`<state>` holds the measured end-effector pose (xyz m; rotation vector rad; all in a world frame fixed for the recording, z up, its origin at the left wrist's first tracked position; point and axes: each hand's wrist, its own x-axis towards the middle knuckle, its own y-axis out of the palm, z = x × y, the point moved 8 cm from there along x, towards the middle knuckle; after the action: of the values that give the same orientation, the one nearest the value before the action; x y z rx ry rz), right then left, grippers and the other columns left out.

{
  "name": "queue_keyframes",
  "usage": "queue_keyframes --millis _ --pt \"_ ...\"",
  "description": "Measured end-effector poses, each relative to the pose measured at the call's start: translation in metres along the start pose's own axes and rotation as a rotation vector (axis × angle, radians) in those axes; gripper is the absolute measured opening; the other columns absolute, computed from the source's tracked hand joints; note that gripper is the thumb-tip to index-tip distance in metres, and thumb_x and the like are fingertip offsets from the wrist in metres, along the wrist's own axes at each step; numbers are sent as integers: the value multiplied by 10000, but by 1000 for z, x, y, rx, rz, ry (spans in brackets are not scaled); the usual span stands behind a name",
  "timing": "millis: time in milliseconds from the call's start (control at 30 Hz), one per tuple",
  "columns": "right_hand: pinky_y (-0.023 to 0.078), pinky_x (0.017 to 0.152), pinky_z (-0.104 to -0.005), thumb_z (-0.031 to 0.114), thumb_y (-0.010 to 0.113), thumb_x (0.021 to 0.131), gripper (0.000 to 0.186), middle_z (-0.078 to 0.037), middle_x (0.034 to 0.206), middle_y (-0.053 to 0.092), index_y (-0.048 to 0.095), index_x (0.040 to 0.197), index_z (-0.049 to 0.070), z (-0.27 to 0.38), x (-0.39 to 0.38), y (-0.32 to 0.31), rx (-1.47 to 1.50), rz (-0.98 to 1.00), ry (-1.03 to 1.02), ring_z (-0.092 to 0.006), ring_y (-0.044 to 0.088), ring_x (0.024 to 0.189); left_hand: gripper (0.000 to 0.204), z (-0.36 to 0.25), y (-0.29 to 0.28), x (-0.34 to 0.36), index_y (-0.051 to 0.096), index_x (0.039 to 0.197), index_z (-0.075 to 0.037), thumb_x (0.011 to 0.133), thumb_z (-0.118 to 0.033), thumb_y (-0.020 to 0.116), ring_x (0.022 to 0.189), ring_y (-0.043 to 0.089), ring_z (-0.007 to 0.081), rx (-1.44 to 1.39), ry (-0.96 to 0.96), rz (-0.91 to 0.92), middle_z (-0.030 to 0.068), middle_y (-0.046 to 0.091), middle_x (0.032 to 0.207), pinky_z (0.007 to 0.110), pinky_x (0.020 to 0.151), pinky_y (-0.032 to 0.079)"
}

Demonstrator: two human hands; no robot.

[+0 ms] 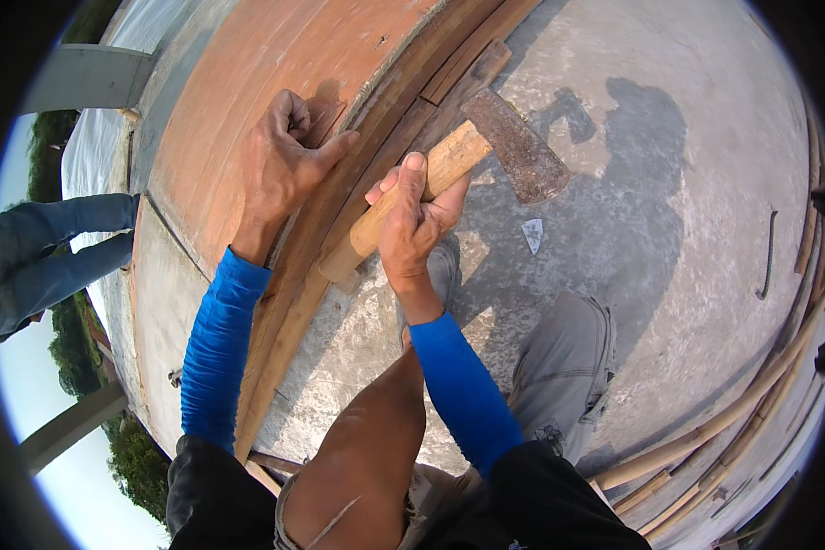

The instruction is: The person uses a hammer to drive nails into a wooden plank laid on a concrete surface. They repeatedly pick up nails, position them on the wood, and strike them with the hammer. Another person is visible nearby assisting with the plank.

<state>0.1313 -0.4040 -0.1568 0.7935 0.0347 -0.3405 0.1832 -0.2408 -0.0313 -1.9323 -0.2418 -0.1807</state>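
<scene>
An axe point(521, 151) with a rusty, worn head and a short pale wooden handle is in my right hand point(415, 220). My fingers wrap the handle and the thumb lies along it; the head points away to the right. Over the edge of an orange-brown panel point(275, 55) is my left hand point(289, 160), its fingers curled and its thumb stretched toward the timber strips point(392, 151). Whatever those curled fingers hold, if anything, is too small to make out. The strips run along the panel's edge, under and beside the axe handle.
A small pale shard point(533, 235) and a bent dark rod point(766, 255) lie on the grey concrete point(632, 302). Long wooden poles point(733, 417) line the right side. Another person's legs in jeans point(69, 238) stand at the left, near concrete posts point(87, 78).
</scene>
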Motion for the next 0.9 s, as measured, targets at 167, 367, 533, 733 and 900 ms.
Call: queue_keyframes --millis 167,367,533,733,900 --pt "539 549 -353 408 692 1054 483 -93 800 642 513 1172 -24 -11 2 11 -519 235 95 -163 645 656 569 -1 0 3 520 827 -80 727 -429 959 629 504 206 -14 0 19 54 525 701 372 583 454" --pt "520 512 -283 293 672 1071 408 -44 744 589 482 1273 -5 7 -1 1 -106 -17 -85 -140 572 539 560 3 2 -1 534 845 -82 734 -442 950 630 535 221 -22 43 24 63 542 703 379 596 472" --pt "503 495 -289 298 683 1063 383 -43 749 593 496 1234 12 -26 -7 11 -416 157 187 -143 572 535 485 -1 1 -3 572 871 -74 791 -414 907 663 539 194 -31 102 64 54 557 733 364 618 467" --pt "514 525 -292 271 661 1070 333 -61 748 588 506 1194 4 -12 -18 -7 -324 124 173 -167 592 540 364 28 -3 -2 525 887 -122 983 -377 767 712 463 84 -695 -11 172 -47 503 767 292 650 398" --pt "518 517 -304 279 639 1080 326 -70 753 580 505 1192 3 19 -9 4 -385 109 174 -176 598 536 266 47 0 -4 539 918 -126 1063 -309 666 789 473 53 -845 -23 24 -61 511 805 265 717 393"
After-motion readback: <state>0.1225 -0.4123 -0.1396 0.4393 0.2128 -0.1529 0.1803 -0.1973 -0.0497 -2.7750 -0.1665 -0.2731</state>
